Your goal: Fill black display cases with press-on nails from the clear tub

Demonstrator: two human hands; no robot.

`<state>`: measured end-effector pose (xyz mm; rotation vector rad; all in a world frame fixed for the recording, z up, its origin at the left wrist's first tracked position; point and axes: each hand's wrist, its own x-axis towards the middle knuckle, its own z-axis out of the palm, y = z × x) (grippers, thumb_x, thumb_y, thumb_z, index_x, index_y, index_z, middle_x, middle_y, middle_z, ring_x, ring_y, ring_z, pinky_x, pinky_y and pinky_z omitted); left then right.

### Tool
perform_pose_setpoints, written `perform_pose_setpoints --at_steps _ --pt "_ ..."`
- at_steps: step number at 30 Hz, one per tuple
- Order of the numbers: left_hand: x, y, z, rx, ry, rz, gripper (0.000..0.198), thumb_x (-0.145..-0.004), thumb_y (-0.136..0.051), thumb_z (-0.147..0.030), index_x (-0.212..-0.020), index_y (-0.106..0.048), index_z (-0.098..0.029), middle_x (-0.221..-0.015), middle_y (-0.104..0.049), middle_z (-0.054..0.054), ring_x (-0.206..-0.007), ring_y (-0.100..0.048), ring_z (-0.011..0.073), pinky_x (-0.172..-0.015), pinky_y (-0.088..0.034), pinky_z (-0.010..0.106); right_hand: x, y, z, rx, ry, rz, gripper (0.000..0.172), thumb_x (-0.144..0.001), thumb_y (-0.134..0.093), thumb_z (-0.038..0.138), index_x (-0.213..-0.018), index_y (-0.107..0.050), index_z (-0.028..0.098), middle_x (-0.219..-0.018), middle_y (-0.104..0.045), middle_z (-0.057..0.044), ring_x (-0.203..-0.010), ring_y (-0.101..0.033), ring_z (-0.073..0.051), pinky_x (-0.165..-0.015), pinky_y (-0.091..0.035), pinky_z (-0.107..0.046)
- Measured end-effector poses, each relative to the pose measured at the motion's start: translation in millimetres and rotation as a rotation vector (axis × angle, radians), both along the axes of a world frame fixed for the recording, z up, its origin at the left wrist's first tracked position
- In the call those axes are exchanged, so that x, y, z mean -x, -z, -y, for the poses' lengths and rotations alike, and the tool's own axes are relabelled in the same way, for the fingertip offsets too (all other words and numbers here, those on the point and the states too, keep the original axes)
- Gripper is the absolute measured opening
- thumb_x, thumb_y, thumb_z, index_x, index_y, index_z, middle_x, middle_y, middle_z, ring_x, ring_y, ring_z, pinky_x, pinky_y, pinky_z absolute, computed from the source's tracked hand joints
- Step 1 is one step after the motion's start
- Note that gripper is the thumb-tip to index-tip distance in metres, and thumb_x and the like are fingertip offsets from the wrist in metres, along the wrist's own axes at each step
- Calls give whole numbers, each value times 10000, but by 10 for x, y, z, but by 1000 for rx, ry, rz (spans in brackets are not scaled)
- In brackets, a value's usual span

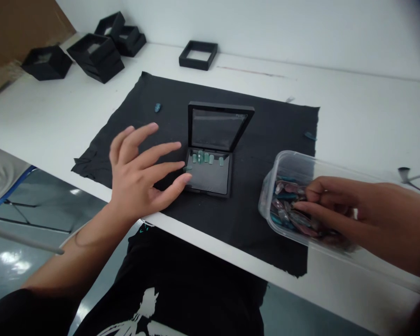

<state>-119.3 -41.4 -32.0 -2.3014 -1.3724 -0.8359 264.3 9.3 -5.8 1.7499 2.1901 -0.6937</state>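
Note:
My left hand point(143, 170) is at the left edge of an open black display case point(210, 179). A small green press-on nail point(188, 168) sits between its thumb and index fingertip, the other fingers spread. Several green press-on nails point(211, 159) stand in a row on the case's base, near the hinge. Its clear-windowed lid point(215, 128) is tilted up. My right hand point(343, 210) reaches into a clear plastic tub point(273, 177) of loose blue, pink and grey press-on nails point(283, 212). Its thumb and index finger close together there; what they hold is unclear.
A black cloth point(266, 126) lies under the case and partly under the tub. One blue nail point(157, 108) rests on it at upper left, another blue piece point(310, 136) at its right edge. Black cases point(98, 56) are stacked at the back left; an open-centred case point(198, 55) stands behind.

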Motion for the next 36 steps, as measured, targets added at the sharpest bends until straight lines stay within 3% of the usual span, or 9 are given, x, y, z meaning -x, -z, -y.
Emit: perform_pose_setpoints --at_steps 4,14,23,28,36 --pt "-12 8 -43 0 105 14 186 -878 -728 -441 -991 -753 -295 -1117 -793 2 -1241 -655 383 -1005 -521 655 -21 7 7 -4 0 -13 642 -795 -406 912 -843 -601 302 -631 -693 18 -486 -597 -199 -493 -444 -337" --pt "-15 -7 -50 98 217 19 147 -884 -742 -317 -1030 -745 -332 -1168 -776 -18 -1341 -598 340 -1034 -557 547 -28 34 22 -23 -6 12 637 -791 -386 909 -846 -586 307 -580 -666 31 -442 -564 -190 -467 -417 -339" --pt "-23 17 -67 103 112 -4 195 -921 -700 -406 -1095 -754 -337 -1263 -736 6 -1407 -514 375 -1066 -506 568 19 -1 5 35 10 -48 566 -767 -486 860 -805 -625 313 -629 -705 30 -504 -616 -202 -523 -455 -364" --pt "11 69 -99 55 161 -21 303 -904 -694 -530 -1112 -754 -317 -1267 -731 11 -1390 -522 392 -1099 -479 586 65 -31 19 27 26 -51 524 -772 -487 818 -808 -632 315 -594 -686 31 -470 -587 -194 -515 -437 -360" --pt "-49 7 -42 143 72 -58 235 -935 -672 -474 -1113 -734 -335 -1293 -723 -27 -1435 -501 333 -1164 -461 539 76 -18 -1 22 24 -50 491 -781 -499 783 -812 -631 311 -605 -691 17 -489 -608 -200 -508 -445 -358"
